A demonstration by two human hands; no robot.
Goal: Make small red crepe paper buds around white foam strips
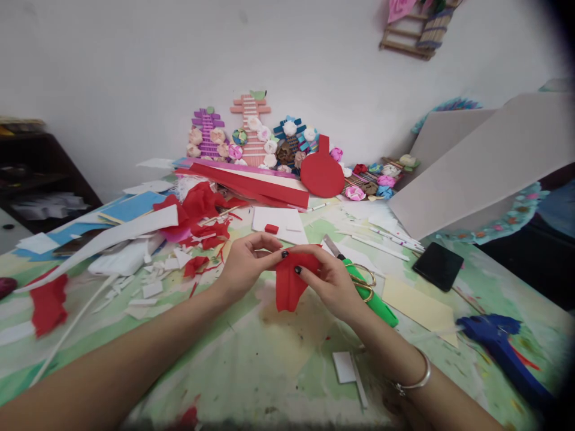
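Both of my hands meet over the middle of the table on a creased piece of red crepe paper (290,287). My left hand (247,260) pinches its upper left edge between thumb and fingertips. On the other side my right hand (330,281) grips the paper with the thumb in front and the fingers behind its top. Just right of that hand lie a green utility knife (384,312) with its blade out and scissors with gold handles (372,292). Beyond the hands, a small red block (271,228) rests on a white card (287,216).
Red scraps (211,233) and white offcuts (153,290) litter the left side, near a white cord (74,329). To the right are a black phone (438,265), a blue glue gun (498,347) and a cream card (422,305). Paper-flower crafts (254,131) line the wall.
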